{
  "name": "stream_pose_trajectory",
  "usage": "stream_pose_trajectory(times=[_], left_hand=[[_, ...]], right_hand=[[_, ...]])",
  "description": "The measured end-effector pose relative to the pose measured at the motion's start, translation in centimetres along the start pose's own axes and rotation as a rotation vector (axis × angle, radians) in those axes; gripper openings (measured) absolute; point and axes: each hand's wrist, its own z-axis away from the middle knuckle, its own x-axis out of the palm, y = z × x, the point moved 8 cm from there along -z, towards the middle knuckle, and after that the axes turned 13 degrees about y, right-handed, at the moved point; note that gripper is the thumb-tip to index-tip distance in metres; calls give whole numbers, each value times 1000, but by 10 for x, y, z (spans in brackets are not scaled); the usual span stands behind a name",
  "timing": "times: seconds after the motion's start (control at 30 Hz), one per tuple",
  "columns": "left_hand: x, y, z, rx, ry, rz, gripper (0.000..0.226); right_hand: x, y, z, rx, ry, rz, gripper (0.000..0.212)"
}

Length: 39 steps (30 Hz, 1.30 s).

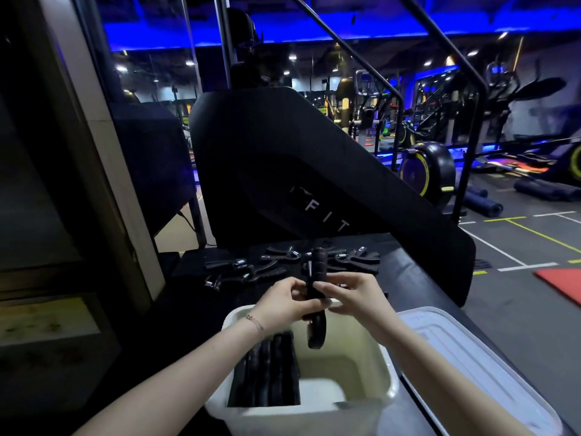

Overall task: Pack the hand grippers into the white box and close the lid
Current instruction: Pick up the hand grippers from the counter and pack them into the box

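Over the open white box (385, 369), both hands hold one black hand gripper (315, 278) upright. My left hand (287, 302) pinches its lower part from the left. My right hand (352, 295) grips it from the right. The gripper's lower handle hangs into the box mouth. Several black hand grippers (267, 369) stand packed along the box's left inner wall. More loose hand grippers (251, 272) lie on the dark surface beyond the box. The white lid (465, 360) lies flat to the right of the box.
A large black exercise machine (314, 171) rises directly behind the work surface. A pillar and dark panel (94, 184) stand at the left. Gym floor with painted lines and a red mat (559, 284) lies to the right.
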Motion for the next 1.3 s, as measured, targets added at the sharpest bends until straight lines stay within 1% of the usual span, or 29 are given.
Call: stream_pose_trajectory(times=[0.1,0.2,0.23,0.3,0.33,0.4,0.43,0.53,0.6,0.67,0.73,0.83,0.87,0.93,0.97,1.07,1.13,1.3], left_hand=[[8,-12,4,-52,-46,23,46],[18,-16,15,-57,-180,47,35],[18,-18,17,-45,-216,29,36],[13,-23,18,28,-247,-91,47],[6,-25,15,79,-226,-175,49],[-14,-29,10,149,-141,-352,47],[-23,-31,8,189,-109,-435,45],[-35,-38,7,287,-114,-591,42],[-38,-44,7,295,-114,-612,40],[-40,-48,8,304,-102,-610,38],[-41,-50,9,313,-100,-605,34],[-41,-49,9,334,-113,-588,27],[-41,-47,9,340,-118,-591,28],[-40,-46,10,355,-119,-591,37],[-39,-47,10,367,-122,-594,39],[-33,-48,11,397,-154,-620,28],[-31,-50,11,410,-187,-632,28],[-33,-55,9,402,-200,-636,29]], right_hand=[[7,14,7,127,-79,-11,15],[13,29,13,227,-133,4,22],[13,34,13,246,-132,31,24],[13,42,14,265,-132,98,26],[14,45,15,266,-139,138,25],[16,49,16,256,-156,238,22],[18,51,16,250,-168,288,25],[23,49,14,240,-219,374,29],[22,50,15,237,-251,401,28],[21,58,18,262,-288,438,33],[21,73,21,312,-311,503,38],[26,97,24,407,-340,568,37],[30,103,25,439,-365,582,38],[41,113,28,497,-435,607,40],[46,117,29,518,-467,615,39],[59,119,29,553,-535,627,32],[64,118,28,567,-569,640,29],[63,126,26,637,-590,584,30]])
